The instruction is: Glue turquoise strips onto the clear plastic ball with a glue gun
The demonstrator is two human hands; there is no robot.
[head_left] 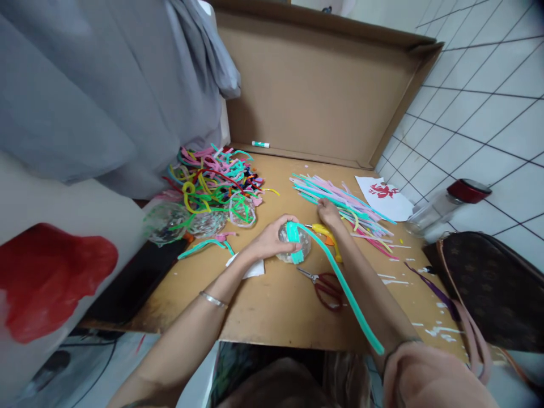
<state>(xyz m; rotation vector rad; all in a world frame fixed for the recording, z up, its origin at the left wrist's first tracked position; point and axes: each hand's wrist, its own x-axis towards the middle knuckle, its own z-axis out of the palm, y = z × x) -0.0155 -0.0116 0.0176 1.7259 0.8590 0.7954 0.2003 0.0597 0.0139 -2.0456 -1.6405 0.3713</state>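
Note:
My left hand (276, 239) is wrapped round a small clear plastic ball or cup (304, 245) with teal pipe cleaner strips across it. A long teal pipe cleaner (346, 286) runs from it down to the right, over my right forearm. My right hand (328, 212) is at the left edge of a pile of straight pipe cleaners (340, 195), in teal, pink and lilac, its fingers drawn together; what they hold is too small to make out. A yellow glue gun (325, 231) lies between my hands, partly behind my right forearm. Red-handled scissors (327, 290) lie nearer me.
Tangled coloured pipe cleaners (212, 175) and clear plastic shapes (165, 222) are at the left. Upright cardboard (314, 85) stands behind, with a glue stick (260, 144) before it. At the right are a printed paper (382, 195), a bottle (442, 207) and a brown bag (488, 289).

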